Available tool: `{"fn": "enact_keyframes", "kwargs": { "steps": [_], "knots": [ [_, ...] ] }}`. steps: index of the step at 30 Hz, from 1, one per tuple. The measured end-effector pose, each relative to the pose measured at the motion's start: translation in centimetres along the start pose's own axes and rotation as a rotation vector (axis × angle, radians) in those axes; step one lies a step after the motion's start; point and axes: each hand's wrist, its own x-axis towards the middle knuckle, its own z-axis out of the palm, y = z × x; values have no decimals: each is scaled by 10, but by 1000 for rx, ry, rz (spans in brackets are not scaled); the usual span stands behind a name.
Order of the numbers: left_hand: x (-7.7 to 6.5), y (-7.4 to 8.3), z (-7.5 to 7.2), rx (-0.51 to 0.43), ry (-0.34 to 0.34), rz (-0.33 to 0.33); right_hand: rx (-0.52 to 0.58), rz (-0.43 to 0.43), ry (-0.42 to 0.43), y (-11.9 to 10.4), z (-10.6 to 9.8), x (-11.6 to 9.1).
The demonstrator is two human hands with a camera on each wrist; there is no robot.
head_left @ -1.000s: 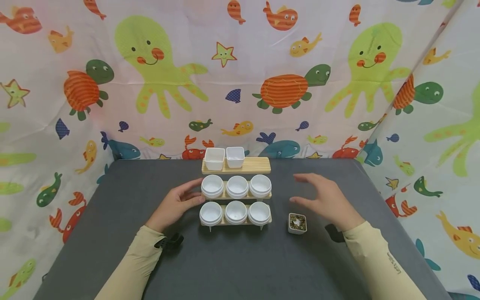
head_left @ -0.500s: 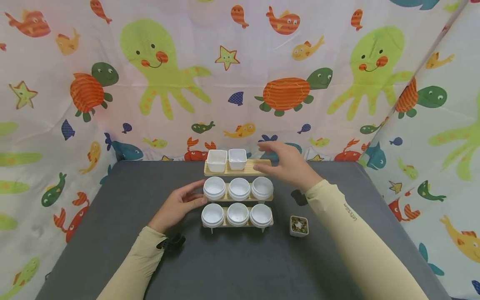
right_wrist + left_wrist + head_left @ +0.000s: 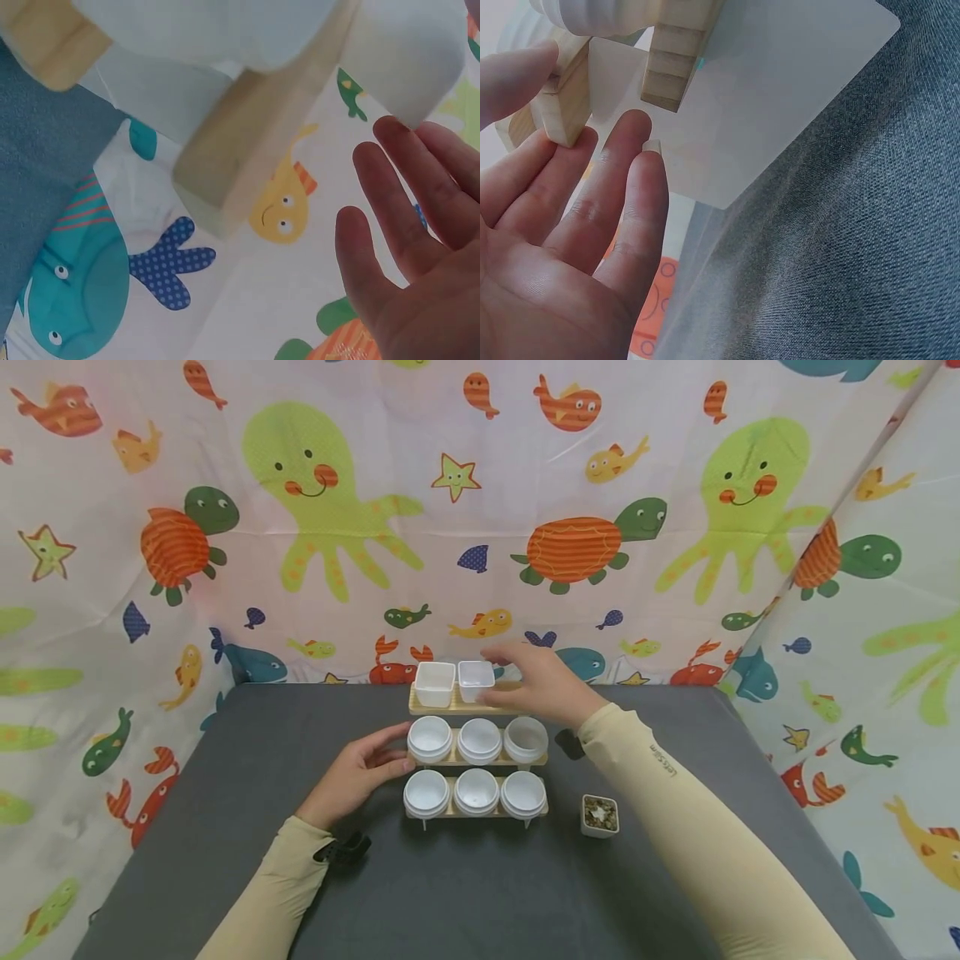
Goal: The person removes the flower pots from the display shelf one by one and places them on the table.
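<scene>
A three-tier wooden stand (image 3: pixel 414 708) holds white planters. My left hand (image 3: pixel 356 777) is at the left end of its middle tier; in the left wrist view the thumb and fingers pinch the end of a wooden board (image 3: pixel 566 112). On the top tier are two white square pots, a left one (image 3: pixel 435 685) and a right one (image 3: pixel 475 683). My right hand (image 3: pixel 551 683) reaches over the right part of that tier, thumb and fingers spread beside the right pot. In the right wrist view a fingertip is right at the lower corner of a white pot (image 3: pixel 409 64).
Three round white pots (image 3: pixel 480 741) fill the middle tier, and three more (image 3: pixel 476 791) the lowest. A small square pot with a plant or soil-like filling (image 3: pixel 599 815) stands on the grey table (image 3: pixel 480 893) to the right. Behind hangs a printed curtain (image 3: pixel 480 568).
My right hand has moved from above the small filled pot up and left to the right square pot on the top tier. The left hand keeps its place at the stand.
</scene>
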Motion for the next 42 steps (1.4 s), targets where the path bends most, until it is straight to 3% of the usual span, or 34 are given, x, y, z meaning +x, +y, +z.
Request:
{"fn": "enact_keyframes", "kwargs": {
  "steps": [11, 23, 35, 42],
  "knots": [
    [2, 3, 5, 9, -2, -1, 7, -21, 30, 5, 5, -4],
    [4, 4, 8, 9, -3, -13, 28, 18, 58, 10, 1, -19],
    [5, 2, 6, 24, 19, 4, -96, -13, 171, 29, -14, -80],
    [2, 0, 2, 59, 30, -17, -78, 64, 228, 46, -10, -128]
  ]
}}
